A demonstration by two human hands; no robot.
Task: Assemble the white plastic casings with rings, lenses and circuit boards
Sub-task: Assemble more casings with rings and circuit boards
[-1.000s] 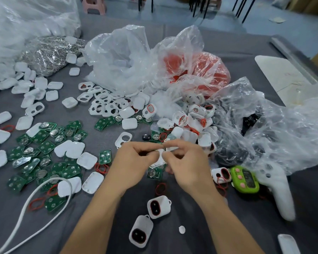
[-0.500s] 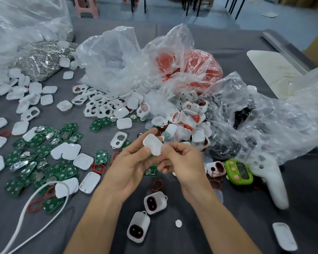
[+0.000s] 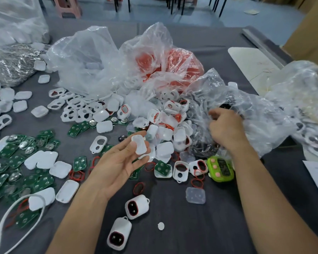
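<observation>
Over the middle of the bench point(image 3: 200, 226), the left hand point(image 3: 117, 164) is lying palm up, its fingers point(image 3: 140, 159) and thumb lightly pinching a white casing point(image 3: 139, 144), probably presenting it for the next part. The right hand point(image 3: 226, 129) is reaching into a clear bag point(image 3: 255, 114) of dark pieces, curled; whether it is gripping anything cannot be told.

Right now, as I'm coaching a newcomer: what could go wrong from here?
The small white plastic casing shell, held only at the left hand's fingertips, may drop among look-alike white casings below. The right hand digs at the crinkly clear plastic bag; withdrawing could drag it over the lime-green plastic timer.
</observation>
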